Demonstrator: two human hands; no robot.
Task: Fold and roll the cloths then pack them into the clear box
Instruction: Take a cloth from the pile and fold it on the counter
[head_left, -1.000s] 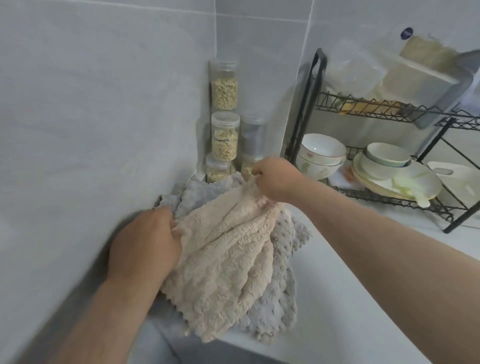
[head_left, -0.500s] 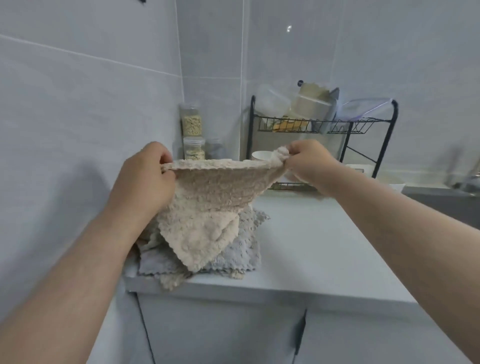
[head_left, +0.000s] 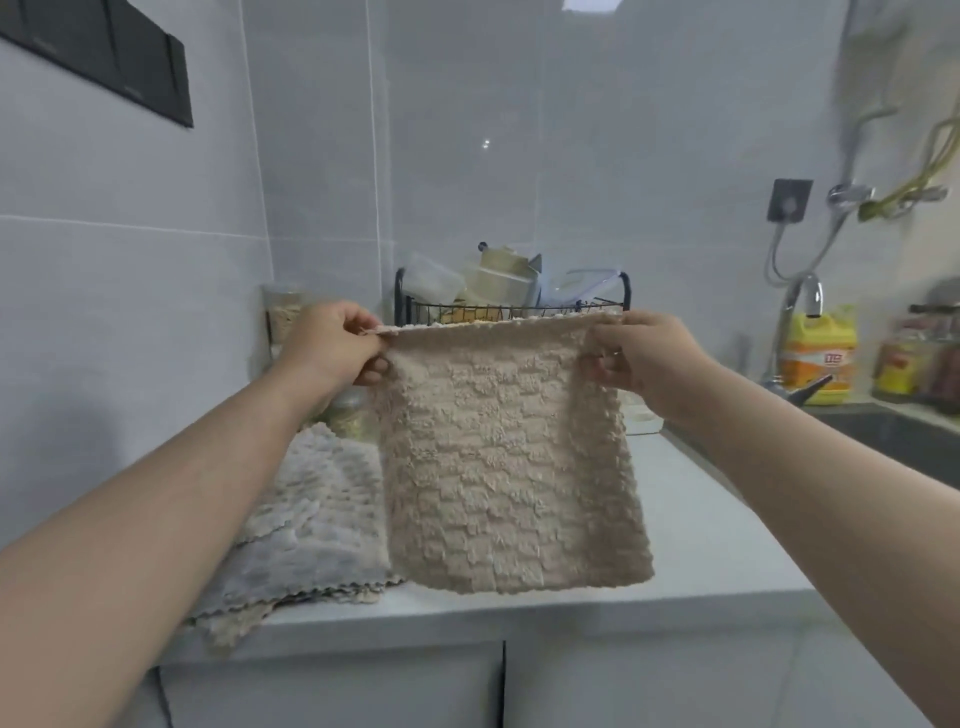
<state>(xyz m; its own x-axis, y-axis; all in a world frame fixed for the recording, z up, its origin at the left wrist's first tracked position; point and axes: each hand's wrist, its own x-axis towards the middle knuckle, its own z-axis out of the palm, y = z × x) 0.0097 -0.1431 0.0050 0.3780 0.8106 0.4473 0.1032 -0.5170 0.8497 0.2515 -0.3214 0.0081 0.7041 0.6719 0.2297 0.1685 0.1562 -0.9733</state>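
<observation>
Beige cloth (head_left: 511, 457) hangs flat; your L hand (head_left: 332, 345) & R hand (head_left: 641, 358) pinch its top corners, fingers curled, above counter (head_left: 701, 525) w/ grey cloths (head_left: 306, 519).

Nubbly beige cloth (head_left: 511, 457), spread open and hanging upright, top corners pinched by left fingers (head_left: 371, 359) and right fingers (head_left: 597, 364), grey cloths (head_left: 317, 519) with scalloped edges piled flat, below the left fingers

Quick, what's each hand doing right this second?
Left hand: pinches the top left corner of the beige fluffy square cloth.
Right hand: pinches that cloth's top right corner.
</observation>
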